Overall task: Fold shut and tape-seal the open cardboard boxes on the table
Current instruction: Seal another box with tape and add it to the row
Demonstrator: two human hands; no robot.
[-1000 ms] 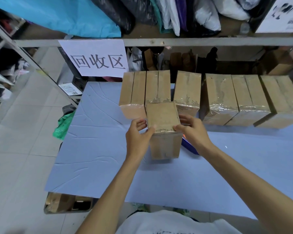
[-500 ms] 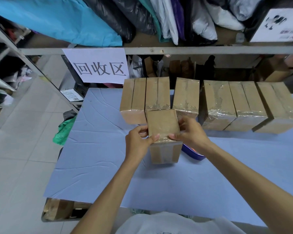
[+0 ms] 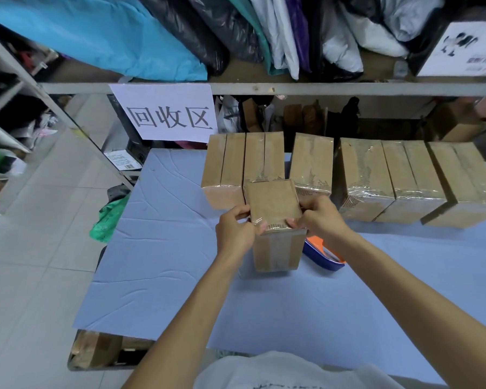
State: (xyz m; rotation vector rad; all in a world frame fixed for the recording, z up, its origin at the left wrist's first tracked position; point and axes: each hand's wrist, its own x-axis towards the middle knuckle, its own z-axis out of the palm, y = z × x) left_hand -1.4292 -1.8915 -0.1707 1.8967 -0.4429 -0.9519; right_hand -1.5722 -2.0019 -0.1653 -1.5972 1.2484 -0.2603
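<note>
both grips pinch the near top edge of the box (image 3: pixel 272 202): left hand (image 3: pixel 235 230) and right hand (image 3: pixel 319 220), thumbs on the taped lid, fingers curled down its sides. a second ago the thumbs sat wider, at the corners. they've slid inward, smoothing tape i'd guess, so this seal looks nearly done. it stands on the tabletop (image 3: pixel 166 262) just before the sealed boxes (image 3: pixel 368 175), tape dispenser (image 3: pixel 323 254) beside the right wrist.

This is looking like a warehouse packing room. Stuffed plastic bags (image 3: pixel 202 29) are crowding a metal shelf (image 3: pixel 348 89), a printed paper sign (image 3: pixel 169 113) is hanging from its edge, and taped cardboard boxes (image 3: pixel 368 169) are standing in a row on a blue-covered table (image 3: pixel 166 248), with more cartons (image 3: pixel 96 349) sitting underneath.
</note>
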